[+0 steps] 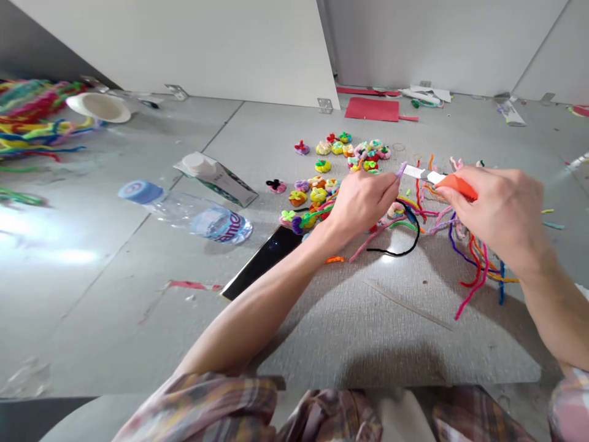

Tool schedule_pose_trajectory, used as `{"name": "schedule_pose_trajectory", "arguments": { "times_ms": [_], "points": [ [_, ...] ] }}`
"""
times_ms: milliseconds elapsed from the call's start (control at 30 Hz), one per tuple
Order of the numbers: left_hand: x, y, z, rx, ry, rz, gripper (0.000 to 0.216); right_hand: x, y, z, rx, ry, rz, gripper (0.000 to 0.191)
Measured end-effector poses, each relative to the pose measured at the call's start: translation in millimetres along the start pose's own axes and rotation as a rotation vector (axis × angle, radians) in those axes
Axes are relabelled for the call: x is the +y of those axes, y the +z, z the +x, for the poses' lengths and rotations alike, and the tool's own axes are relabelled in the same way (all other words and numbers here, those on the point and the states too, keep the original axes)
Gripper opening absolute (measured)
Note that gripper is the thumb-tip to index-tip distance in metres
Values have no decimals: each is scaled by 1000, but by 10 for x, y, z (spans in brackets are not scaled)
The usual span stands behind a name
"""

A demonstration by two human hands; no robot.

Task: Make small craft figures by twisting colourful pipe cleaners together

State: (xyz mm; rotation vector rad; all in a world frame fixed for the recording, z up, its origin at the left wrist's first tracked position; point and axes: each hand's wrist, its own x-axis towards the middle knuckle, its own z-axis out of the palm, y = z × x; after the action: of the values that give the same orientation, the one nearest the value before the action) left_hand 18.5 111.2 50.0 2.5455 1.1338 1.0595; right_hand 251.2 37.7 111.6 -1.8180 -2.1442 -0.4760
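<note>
My right hand (499, 205) is closed round the orange handle of a pair of scissors (416, 174), with the bright blades pointing left. The blade tips meet a short purple pipe cleaner (402, 169), which my left hand (365, 199) pinches at its fingertips. What else lies inside the left fingers is hidden. Small pipe-cleaner flowers (318, 195) in many colours sit in a cluster behind and left of my left hand. Loose pipe cleaners (481, 276) spread under my right hand, and a black pipe cleaner (416, 236) curves between both hands.
Left of my forearm lie a black phone (262, 261), a clear water bottle (197, 215) on its side and a drink carton (218, 178). Further left are a white cup (99, 107) and bundled pipe cleaners (37, 116). Red sheet material (372, 109) lies near the back panels.
</note>
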Motion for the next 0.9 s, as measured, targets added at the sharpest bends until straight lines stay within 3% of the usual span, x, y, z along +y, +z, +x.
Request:
{"name": "schedule_pose_trajectory", "arguments": {
  "times_ms": [167, 300, 500, 567, 633, 700, 767, 900],
  "points": [
    [159, 136, -106, -48, -107, 237, 35, -185, 150, -38, -20, -7, -30, 37],
    [229, 185, -146, -95, -92, 276, 36, -189, 232, -38, -29, -35, -7, 40],
    [-9, 147, -63, -35, 56, 194, 38, -61, 170, 48, -43, -12, 72, 46],
    [-170, 52, -43, -24, 136, 133, 37, 47, 101, 68, -55, 20, 56, 50],
    [-354, -122, -45, -34, 208, 95, 37, 260, 20, 86, -41, 145, -58, 53],
    [-524, -359, -51, -27, 190, 128, 38, 546, -44, 104, 44, 370, -234, 53],
    [-629, -603, -37, -48, 103, 176, 36, 791, -59, 127, 84, 460, -319, 49],
    [-578, -918, -10, -226, 7, 224, 41, 818, 146, 179, -129, 218, -213, 45]
  ]
}}
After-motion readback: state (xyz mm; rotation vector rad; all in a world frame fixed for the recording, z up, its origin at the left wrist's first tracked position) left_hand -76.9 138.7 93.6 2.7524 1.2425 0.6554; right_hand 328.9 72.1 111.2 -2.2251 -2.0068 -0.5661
